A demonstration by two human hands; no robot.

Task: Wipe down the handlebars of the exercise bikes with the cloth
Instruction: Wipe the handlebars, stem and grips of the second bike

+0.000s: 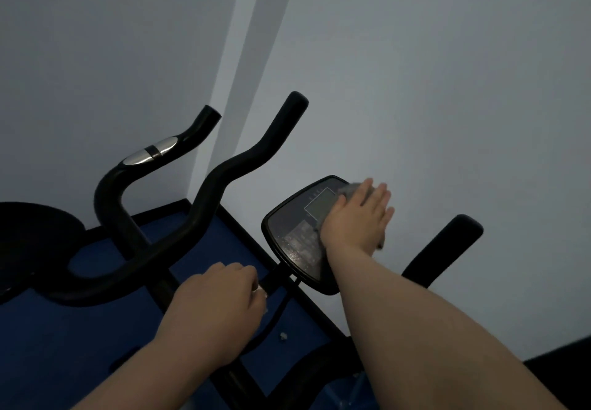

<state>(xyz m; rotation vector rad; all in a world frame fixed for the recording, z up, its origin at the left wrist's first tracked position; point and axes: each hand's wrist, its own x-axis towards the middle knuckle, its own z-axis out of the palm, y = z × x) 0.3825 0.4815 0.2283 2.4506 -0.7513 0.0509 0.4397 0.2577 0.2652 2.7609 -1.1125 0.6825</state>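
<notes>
My right hand (358, 218) lies flat, fingers together, pressing a grey cloth (347, 189) onto the black console (297, 234) of the near exercise bike. Only edges of the cloth show past my fingers and palm. My left hand (217, 307) is curled around the near bike's left handlebar, which it mostly hides. The right handlebar end (447, 243) of this bike sticks up beyond my right forearm. A second bike's black curved handlebars (230, 166) with a silver sensor pad (150, 152) stand to the left.
A grey-white wall with a corner fills the background close behind both bikes. Blue floor matting (64, 329) with a black border lies below. A dark round part (35, 234) of the left bike sits at the left edge.
</notes>
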